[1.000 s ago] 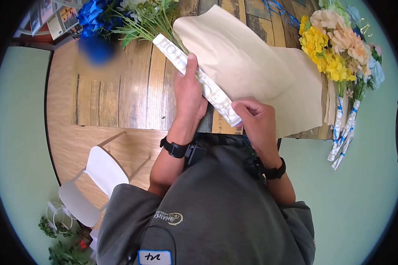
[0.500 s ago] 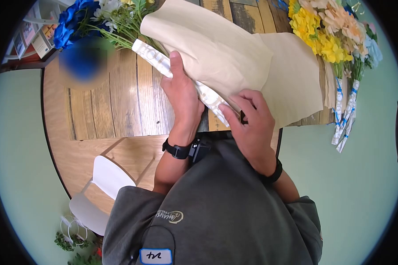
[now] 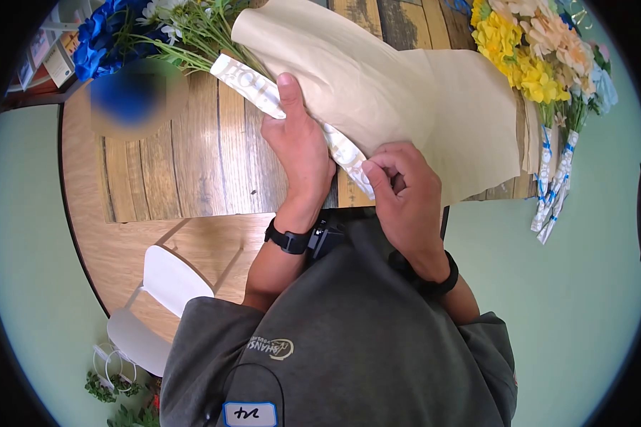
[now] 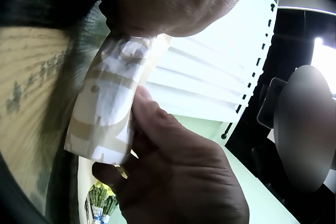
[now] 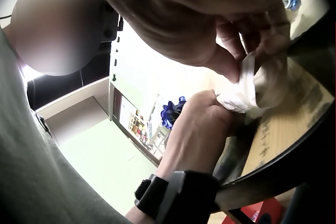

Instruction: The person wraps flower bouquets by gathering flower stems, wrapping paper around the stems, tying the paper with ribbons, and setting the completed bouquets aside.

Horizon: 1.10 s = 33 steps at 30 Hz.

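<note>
A bouquet's stems are wrapped in a white patterned paper sleeve [image 3: 249,85], which slants across the head view over the table's near edge. My left hand [image 3: 297,149] grips the sleeve around its middle, thumb lying along the top. At the sleeve's lower end, my right hand [image 3: 409,203] pinches the paper edge between thumb and curled fingers. The left wrist view shows the right thumb [image 4: 152,111] on the side of the sleeve. Green stems [image 3: 185,57] and white flowers [image 3: 165,13] extend from the upper end. Brown kraft paper [image 3: 349,78] lies directly behind the sleeve.
Blue flowers [image 3: 107,43] are at the back left of the wooden table [image 3: 192,156]. Yellow flowers [image 3: 502,46] and peach flowers [image 3: 559,43], with wrapped stems [image 3: 545,164], lie at the right edge. A white chair [image 3: 174,281] stands on the floor to the left.
My right hand loosened its fingers at the sleeve's lower end half a second ago and now pinches the paper again. The left hand keeps its grip. The head view has shifted slightly.
</note>
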Available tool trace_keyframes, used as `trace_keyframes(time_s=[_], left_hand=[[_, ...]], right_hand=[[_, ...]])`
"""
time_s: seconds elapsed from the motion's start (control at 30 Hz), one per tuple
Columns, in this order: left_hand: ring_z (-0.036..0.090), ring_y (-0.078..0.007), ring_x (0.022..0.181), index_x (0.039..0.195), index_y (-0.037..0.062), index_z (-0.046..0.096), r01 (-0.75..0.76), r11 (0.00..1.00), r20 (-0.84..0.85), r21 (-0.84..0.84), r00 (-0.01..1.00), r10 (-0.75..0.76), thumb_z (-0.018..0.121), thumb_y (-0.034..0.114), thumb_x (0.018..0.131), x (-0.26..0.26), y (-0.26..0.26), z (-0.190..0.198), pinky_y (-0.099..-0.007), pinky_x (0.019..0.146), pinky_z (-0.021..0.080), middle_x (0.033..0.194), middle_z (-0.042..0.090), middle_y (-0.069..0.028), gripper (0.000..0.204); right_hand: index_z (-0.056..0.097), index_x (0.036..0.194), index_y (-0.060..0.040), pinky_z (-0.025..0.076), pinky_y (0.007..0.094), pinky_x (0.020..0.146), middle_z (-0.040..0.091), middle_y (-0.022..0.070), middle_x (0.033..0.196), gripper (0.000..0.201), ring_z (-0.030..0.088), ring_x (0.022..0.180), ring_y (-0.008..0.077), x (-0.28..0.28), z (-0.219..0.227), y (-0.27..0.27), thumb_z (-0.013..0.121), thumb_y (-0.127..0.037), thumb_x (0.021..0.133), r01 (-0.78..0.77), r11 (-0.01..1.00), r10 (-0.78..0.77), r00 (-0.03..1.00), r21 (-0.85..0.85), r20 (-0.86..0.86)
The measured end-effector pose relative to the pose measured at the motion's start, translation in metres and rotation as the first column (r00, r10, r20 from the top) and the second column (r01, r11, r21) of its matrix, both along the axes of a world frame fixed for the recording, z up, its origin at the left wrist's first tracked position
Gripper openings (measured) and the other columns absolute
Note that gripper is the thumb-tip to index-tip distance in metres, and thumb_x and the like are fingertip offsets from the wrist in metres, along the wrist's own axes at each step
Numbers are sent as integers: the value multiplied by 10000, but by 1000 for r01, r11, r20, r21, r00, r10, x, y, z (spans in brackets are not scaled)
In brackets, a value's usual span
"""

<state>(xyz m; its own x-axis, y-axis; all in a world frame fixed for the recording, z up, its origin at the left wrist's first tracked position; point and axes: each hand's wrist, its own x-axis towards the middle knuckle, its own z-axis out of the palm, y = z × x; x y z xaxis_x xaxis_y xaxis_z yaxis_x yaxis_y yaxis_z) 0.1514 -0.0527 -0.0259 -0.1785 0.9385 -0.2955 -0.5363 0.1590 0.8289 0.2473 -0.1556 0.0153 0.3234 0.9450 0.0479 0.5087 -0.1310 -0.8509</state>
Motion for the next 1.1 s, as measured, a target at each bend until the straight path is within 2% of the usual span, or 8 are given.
trace_keyframes(time_s=[0.17,0.27,0.47,0.53,0.57,0.63,0.77,1.1], left_hand=[[640,-171,861,1179,-87,542,-6,999,-25,37,1000,7,586,411,999,2,-2,3,-334,762,541,1013,644,-118,532],[650,-180,872,1181,-94,544,-8,999,-12,47,1000,9,568,421,1005,2,-2,3,-338,773,545,1033,649,-134,545],[669,-211,895,1203,-94,534,0,999,20,-38,1000,1,477,404,1043,-2,-3,8,-350,775,560,1063,652,-166,526],[671,-219,896,1217,-90,527,-9,998,5,-66,1000,9,460,396,1049,-3,-5,8,-353,772,563,1071,651,-170,518],[647,-197,918,1212,-93,535,-21,998,40,-64,999,24,472,402,1047,-1,-5,9,-337,800,537,1080,648,-153,526],[624,-182,955,1229,-94,529,-24,999,78,-44,997,28,483,421,1043,0,-4,8,-324,842,514,1114,638,-142,549],[631,-185,958,1270,-69,498,-15,994,144,-112,989,32,487,460,1031,2,-2,20,-333,847,526,1130,629,-137,580],[625,-173,920,1204,-18,536,104,983,357,-152,933,-44,527,431,1021,3,5,16,-329,801,524,1055,628,-94,485]], right_hand=[[628,873,-10,488,321,605,636,94,796,64,621,672,218,-1,13,-2,687,-35,868,38,996,-33,998,-83,55],[633,882,1,478,326,588,646,111,735,80,613,613,204,1,5,-1,685,-60,882,73,979,-98,987,-188,-127],[637,909,15,472,338,584,655,116,733,115,611,605,209,9,2,9,674,-92,887,-81,939,29,987,-336,-155],[634,923,-5,479,352,639,662,100,870,97,622,714,231,2,9,10,663,-65,852,-61,968,125,958,-245,257],[634,923,-5,479,352,639,662,100,870,97,622,714,231,0,12,12,663,-65,852,-70,969,132,958,-237,255],[641,968,-20,475,365,692,630,96,1011,164,610,831,257,-5,15,15,657,-39,807,-160,983,60,757,96,650],[636,1074,19,467,349,707,591,129,1068,298,590,891,263,-19,8,13,642,-65,789,-344,925,129,682,160,720],[581,1176,45,470,298,652,538,95,943,411,546,759,187,-11,-15,32,612,-101,794,-317,948,178,475,-21,862]])
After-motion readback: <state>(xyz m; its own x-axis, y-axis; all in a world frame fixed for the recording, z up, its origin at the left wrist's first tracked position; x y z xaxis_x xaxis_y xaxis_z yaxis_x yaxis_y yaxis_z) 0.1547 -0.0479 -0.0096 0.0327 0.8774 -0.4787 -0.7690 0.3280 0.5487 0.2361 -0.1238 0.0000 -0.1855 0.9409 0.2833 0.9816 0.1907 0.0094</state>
